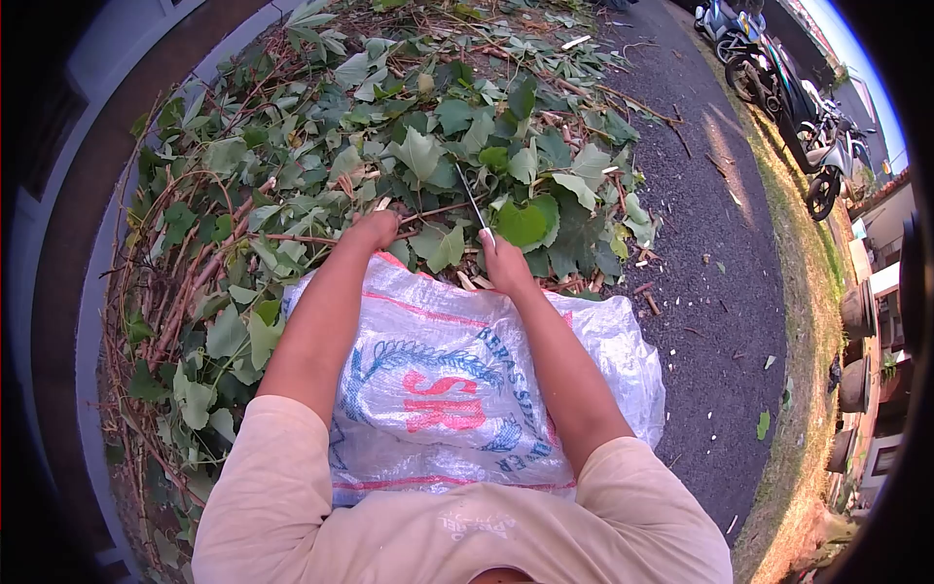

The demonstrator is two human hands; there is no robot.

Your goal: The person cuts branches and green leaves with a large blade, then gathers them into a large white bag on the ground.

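Note:
My left hand (pixel 377 229) is closed around a thin reddish-brown stem (pixel 436 211), which sticks out to the right of the fingers; a pale cut end shows just above the knuckles. In my right hand (pixel 501 261) is a knife (pixel 471 199), its narrow blade pointing up and away over the leaves. The blade lies close to the right end of the stem. Below both wrists, a white woven plastic sack (pixel 418 311) with red and blue print covers my lap. Broad green leaves (pixel 421 156) surround both hands.
A large heap of cut leafy branches (pixel 185 282) spreads ahead and to the left, beside a pale wall edge (pixel 89 321). On the right runs dark asphalt (pixel 710 321) with scattered chips, then a grass strip (pixel 803 341). Parked motorcycles (pixel 822 146) and several plant pots (pixel 854 384) stand beyond.

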